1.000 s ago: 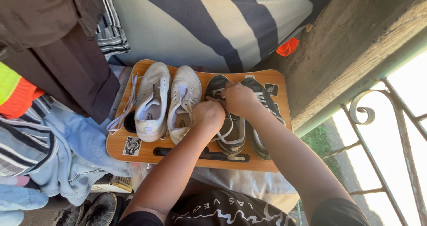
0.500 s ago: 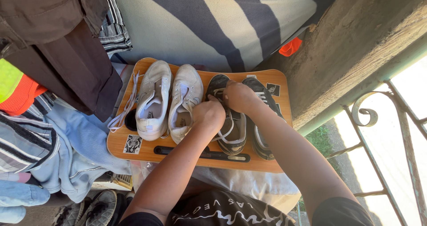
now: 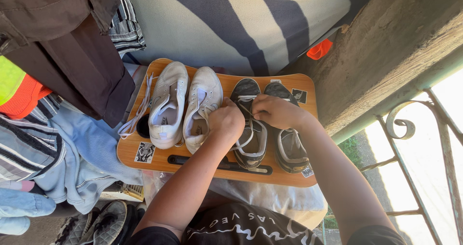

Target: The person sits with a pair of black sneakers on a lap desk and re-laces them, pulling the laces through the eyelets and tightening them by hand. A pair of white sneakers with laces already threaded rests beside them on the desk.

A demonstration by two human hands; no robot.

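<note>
Left hand [image 3: 226, 122]: closed on the white lace of the dark shoe [image 3: 251, 129], at its left edge.
Right hand [image 3: 277, 111]: pinching the same lace, just right of and beyond the left.
Dark shoe: on the wooden tray [image 3: 193, 165], heel toward the person, long axis running away; both hands over its middle.
Far: white shoes [image 3: 185, 105] on the left, untouched.

We find little free room on the rounded wooden lap tray [image 3: 212, 170]: the pair of white canvas sneakers [image 3: 185, 105] fills its left half, the pair of black sneakers with white laces [image 3: 270, 139] its right, leaving only the front strip with its black slot open. Hanging dark brown clothes [image 3: 72, 57] crowd the left edge, and the rough concrete wall [image 3: 390, 47] closes the right.
</note>
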